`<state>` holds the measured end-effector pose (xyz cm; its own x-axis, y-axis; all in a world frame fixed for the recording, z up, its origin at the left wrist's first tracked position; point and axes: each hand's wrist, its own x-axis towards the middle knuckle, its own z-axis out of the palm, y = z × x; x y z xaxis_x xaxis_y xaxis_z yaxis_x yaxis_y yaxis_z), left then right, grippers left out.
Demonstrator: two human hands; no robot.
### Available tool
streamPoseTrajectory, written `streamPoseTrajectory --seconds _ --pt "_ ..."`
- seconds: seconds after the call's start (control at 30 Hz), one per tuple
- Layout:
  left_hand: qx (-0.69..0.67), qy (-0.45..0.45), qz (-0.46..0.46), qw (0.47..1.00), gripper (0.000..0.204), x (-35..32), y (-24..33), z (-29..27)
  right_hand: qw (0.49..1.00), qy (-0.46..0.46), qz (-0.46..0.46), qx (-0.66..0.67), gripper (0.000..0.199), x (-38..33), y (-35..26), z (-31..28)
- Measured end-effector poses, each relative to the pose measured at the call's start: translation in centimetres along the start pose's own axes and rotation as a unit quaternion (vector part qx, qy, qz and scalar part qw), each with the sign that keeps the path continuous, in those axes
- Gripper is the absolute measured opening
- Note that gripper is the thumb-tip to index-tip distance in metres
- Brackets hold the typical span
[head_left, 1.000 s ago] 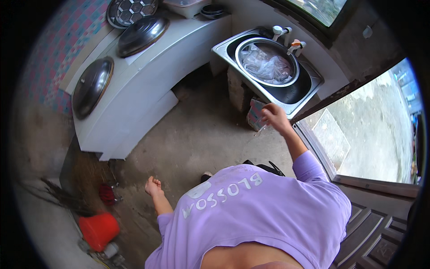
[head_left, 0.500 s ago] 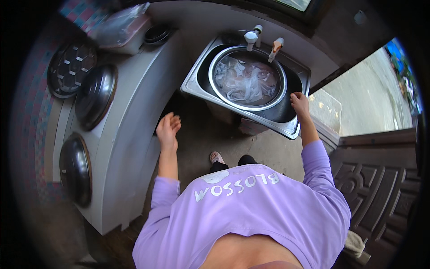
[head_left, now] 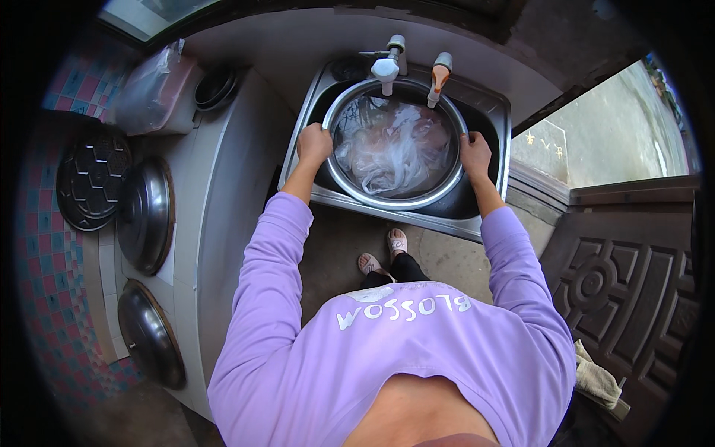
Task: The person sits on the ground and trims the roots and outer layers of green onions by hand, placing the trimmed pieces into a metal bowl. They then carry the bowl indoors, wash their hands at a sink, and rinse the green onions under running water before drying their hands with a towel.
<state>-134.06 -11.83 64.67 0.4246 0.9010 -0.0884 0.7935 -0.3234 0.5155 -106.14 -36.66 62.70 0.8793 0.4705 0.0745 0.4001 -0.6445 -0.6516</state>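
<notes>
The left hand [head_left: 314,144] and the right hand [head_left: 474,155] each clasp opposite rims of a round steel basin [head_left: 395,197] of pale translucent noodles, which fills the steel sink [head_left: 488,112] almost wall to wall beneath two taps [head_left: 387,65]. Little room remains between basin and sink edges. Left of the sink, the grey worktop [head_left: 223,194] carries two domed steel lids [head_left: 146,214] at its far-left edge.

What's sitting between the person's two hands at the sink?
A round steel basin holding pale, translucent noodle-like strands, seen in the head view. The left hand and right hand each grip its rim.
</notes>
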Motion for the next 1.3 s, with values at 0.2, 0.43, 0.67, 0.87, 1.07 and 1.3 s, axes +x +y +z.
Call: streamPoseTrajectory --seconds 0.2,0.43,0.67,0.87,1.07,1.3 --pt "-0.207 -0.012 -0.109 0.972 0.025 0.6 -1.7 1.7 0.999 0.023 0.003 -0.022 0.035 0.6 -0.5 -0.2" --pt "-0.314 -0.084 -0.172 0.93 0.022 -2.6 0.9 0.9 0.999 0.028 -0.018 -0.008 0.04 1.5 0.5 -4.3" --pt "-0.393 -0.151 -0.164 0.892 0.018 -6.7 6.4 -0.6 0.998 0.02 -0.023 -0.056 0.038 2.1 1.9 -10.7" --pt "-0.408 -0.204 -0.171 0.873 0.02 -8.1 8.0 -0.6 0.997 0.026 -0.033 -0.058 0.037 2.2 2.7 -14.5" --pt "-0.459 -0.255 -0.195 0.828 0.028 -9.9 9.1 -1.6 0.997 0.013 -0.03 -0.064 0.036 1.7 3.0 -16.7" --pt "-0.467 -0.272 -0.208 0.815 0.039 -11.7 9.9 -2.9 0.998 -0.002 -0.025 -0.049 0.037 1.2 3.3 -17.7"
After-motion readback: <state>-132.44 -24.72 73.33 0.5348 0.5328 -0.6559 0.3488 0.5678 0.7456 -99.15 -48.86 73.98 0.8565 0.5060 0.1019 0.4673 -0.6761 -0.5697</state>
